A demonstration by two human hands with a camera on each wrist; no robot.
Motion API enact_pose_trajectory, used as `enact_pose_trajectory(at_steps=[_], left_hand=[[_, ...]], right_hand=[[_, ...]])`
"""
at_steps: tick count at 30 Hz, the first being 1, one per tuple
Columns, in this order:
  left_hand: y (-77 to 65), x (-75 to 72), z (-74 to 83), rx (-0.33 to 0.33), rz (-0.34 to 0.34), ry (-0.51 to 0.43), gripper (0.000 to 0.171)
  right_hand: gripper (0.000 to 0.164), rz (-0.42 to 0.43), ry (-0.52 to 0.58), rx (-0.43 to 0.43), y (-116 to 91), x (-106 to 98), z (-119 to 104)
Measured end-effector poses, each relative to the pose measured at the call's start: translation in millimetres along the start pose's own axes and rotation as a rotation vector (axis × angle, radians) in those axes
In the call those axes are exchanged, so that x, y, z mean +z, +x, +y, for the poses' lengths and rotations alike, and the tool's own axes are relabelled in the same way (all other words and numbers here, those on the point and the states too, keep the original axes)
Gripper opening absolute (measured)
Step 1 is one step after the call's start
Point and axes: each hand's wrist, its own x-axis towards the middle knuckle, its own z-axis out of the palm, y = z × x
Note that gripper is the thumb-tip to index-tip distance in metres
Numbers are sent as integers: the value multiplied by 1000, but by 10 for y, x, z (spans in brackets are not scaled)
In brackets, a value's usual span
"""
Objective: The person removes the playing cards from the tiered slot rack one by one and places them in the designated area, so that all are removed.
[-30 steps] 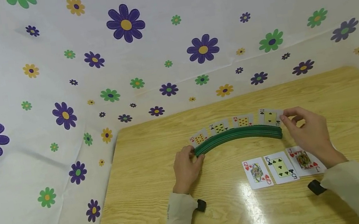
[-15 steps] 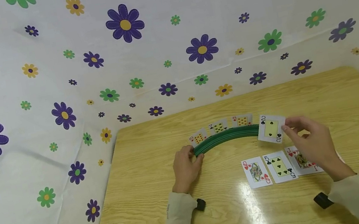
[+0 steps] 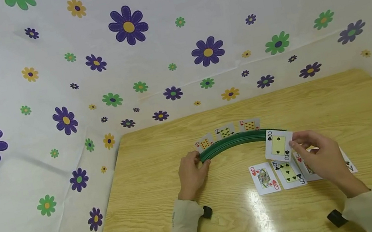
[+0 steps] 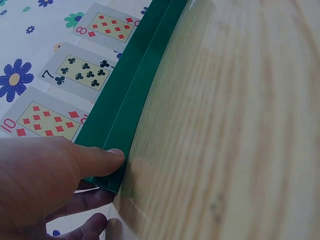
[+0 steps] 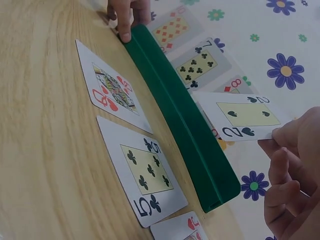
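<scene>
My left hand [image 3: 192,173] grips the left end of a curved green card holder [image 3: 237,139], its thumb on the near face in the left wrist view. The ten of diamonds [image 4: 47,119], seven of clubs [image 4: 82,72] and eight of diamonds [image 4: 107,27] stand in the holder. My right hand [image 3: 321,155] pinches the two of spades [image 3: 279,146] by its right edge. In the head view that card is in front of the holder's right part and overlaps the top of the five of clubs [image 3: 290,177].
On the wooden table [image 3: 232,226] lie the queen of hearts [image 3: 264,178], the five of clubs, the jack of hearts [image 5: 182,230] and another card [image 3: 349,163] partly hidden by my right hand. Flower-printed cloth [image 3: 161,55] rises behind and at both sides.
The two of spades has come out of the holder's right end and moved toward me, down and slightly left, in my right hand. My left hand stays on the holder.
</scene>
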Motion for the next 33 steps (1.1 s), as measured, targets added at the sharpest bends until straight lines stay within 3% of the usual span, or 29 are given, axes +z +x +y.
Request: enact_pose_trajectory(at_steps=[7,18,33], left_hand=[[6,4,-2,8,5,2,24],[2,3,-5,-4,-4,13,25],[-1,0,-6,3,-3,14,24]], right_hand=[[23,-4,42,-36,-81,26,17],[41,-23,62,-63,-208,34,107],[38,-112,76,6,-411,28,213]])
